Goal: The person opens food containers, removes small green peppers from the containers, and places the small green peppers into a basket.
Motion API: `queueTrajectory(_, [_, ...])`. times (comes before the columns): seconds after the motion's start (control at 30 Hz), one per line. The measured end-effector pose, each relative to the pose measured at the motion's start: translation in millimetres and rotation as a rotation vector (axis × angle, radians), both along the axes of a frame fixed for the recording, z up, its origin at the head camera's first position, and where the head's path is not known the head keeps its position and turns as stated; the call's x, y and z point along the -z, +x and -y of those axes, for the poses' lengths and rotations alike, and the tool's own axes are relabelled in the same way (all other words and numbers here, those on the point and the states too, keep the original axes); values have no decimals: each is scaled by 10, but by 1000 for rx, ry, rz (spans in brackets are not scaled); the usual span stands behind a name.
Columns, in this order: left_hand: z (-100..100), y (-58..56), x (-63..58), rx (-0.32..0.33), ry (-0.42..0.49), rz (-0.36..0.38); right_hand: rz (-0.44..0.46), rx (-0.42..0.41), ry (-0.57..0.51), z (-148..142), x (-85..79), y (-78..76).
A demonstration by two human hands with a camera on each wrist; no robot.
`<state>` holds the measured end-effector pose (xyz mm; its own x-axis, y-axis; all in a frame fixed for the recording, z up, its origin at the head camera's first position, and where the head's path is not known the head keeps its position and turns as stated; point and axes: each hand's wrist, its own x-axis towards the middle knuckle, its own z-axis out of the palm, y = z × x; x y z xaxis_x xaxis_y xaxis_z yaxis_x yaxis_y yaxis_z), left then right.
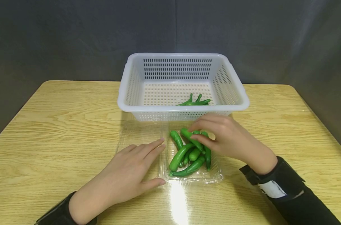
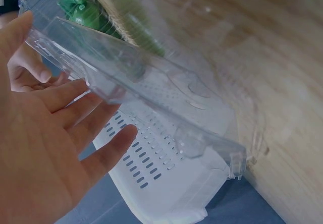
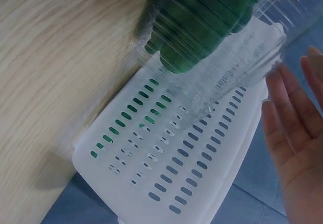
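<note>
A clear plastic clamshell box [image 1: 219,177] lies unfolded, and several green chili peppers [image 1: 181,156] are piled in its right half. My right hand [image 1: 225,136] reaches over that half from the right. Its thumb and index finger pinch a green pepper [image 1: 198,144] near the upper end, at the top of the pile. In the right wrist view the other fingers [image 3: 298,118] extend beside the box wall. My left hand [image 1: 128,172] lies over the left half, fingers extended toward the fold and holding nothing. The left wrist view shows those fingers [image 2: 113,146] beside the clear plastic.
Behind the box stands a white slotted plastic basket [image 1: 183,108], with several more green peppers [image 1: 197,102] at its near side. Everything sits on a wood-grain table [image 1: 61,131]. A dark grey partition [image 1: 83,40] rises behind it and along the sides.
</note>
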<state>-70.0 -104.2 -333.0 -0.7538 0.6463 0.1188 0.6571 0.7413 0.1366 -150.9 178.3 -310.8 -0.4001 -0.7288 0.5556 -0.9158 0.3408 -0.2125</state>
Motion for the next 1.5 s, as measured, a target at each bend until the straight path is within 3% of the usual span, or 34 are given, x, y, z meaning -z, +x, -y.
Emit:
queueTrajectory(0.47, [-3, -2, 1, -2, -1, 12, 40, 93, 120, 32, 68, 3])
queueTrajectory(1.5, [-3, 0, 2, -5, -1, -2, 76, 159, 260, 92, 161, 22])
